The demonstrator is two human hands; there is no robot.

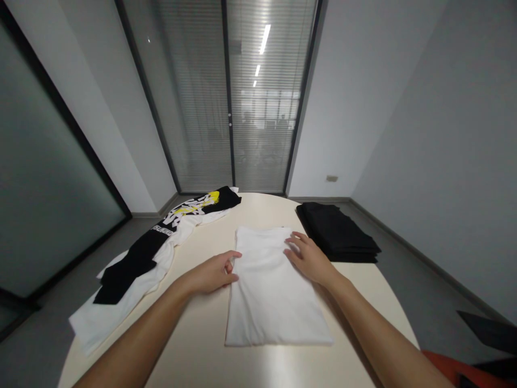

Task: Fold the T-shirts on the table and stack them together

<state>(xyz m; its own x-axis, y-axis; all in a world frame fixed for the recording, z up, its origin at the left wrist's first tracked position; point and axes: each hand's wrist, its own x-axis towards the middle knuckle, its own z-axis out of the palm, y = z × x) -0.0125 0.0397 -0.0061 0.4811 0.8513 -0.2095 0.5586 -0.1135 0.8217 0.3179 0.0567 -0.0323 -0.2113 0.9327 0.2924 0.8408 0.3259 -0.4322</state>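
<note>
A white garment [272,291], folded into a neat rectangle that looks like a T-shirt, lies flat in front of me with its wider end towards me. My left hand [214,274] is at its left edge, thumb and index finger apart and the other fingers curled under. On the opposite side, my right hand [309,257] rests at the upper right edge with its fingers spread over the cloth. Neither hand lifts the fabric.
The pale round-edged table [194,334] carries a stack of folded black garments [337,231] at the right. Along its left side lie unfolded white clothes [133,296] and a black printed shirt [141,250]. An orange-red chair [448,369] stands at the lower right.
</note>
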